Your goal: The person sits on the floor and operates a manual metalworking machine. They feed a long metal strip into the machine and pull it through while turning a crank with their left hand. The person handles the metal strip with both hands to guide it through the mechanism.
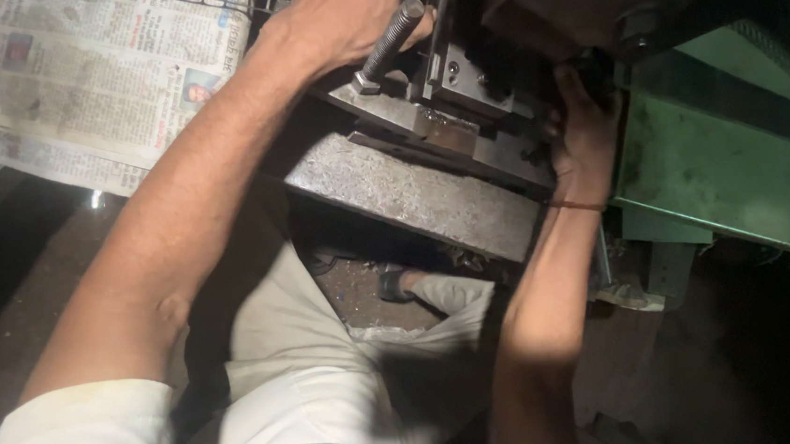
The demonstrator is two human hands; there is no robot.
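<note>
My left hand (341, 16) reaches up to the top of a dark metal machine block (467, 82). Its fingers curl around a long threaded bolt (388, 43) that leans out of the block. My right hand (583, 129) is pressed against the right side of the same block, next to the green machine body (728, 173). The fingers are bent in the shadow there, and I cannot tell what they hold. A heavy grey steel plate (416, 195) juts out below the block, between my two forearms.
Sheets of newspaper (78, 66) hang over a wire rack at the upper left. Below the plate I see my light trousers (308, 375) and one sandalled foot (399, 283) on a dark, gritty floor. A green machine frame fills the right side.
</note>
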